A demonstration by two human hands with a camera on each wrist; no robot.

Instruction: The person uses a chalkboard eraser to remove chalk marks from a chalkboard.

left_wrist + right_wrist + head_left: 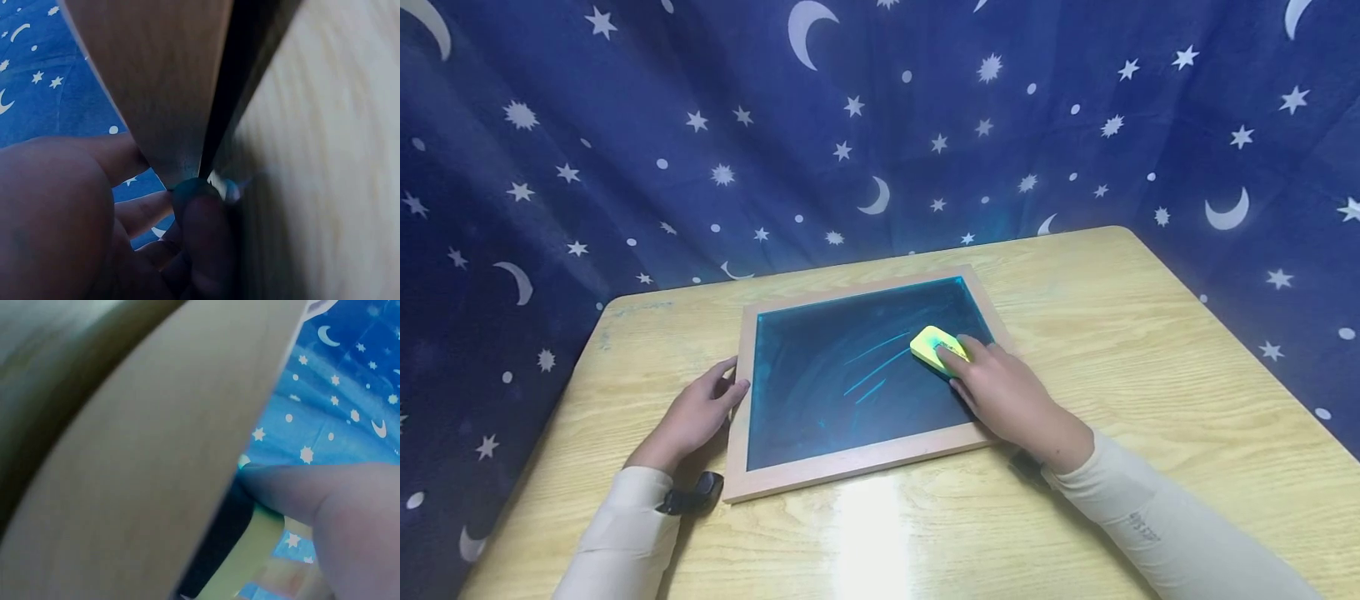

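Observation:
A small blackboard [820, 350] in a light wooden frame lies on the table, with several blue chalk strokes and smeared blue dust across its dark face. My right hand [1011, 396] grips a yellow board eraser [931, 342] over the right part of the board. The right wrist view shows the eraser's yellow body [250, 556] with its dark pad, partly hidden behind the frame. At the left side of the frame [743, 358], my left hand [696, 417] holds the edge between thumb and fingers. One of its fingertips [190, 194] has a bluish tint.
The wooden table [1150, 375] extends around the board, with faint blue chalk marks near its far left corner. A dark blue curtain [820, 150] with white moons and stars hangs behind and along both sides. Black wrist straps show at the sleeves.

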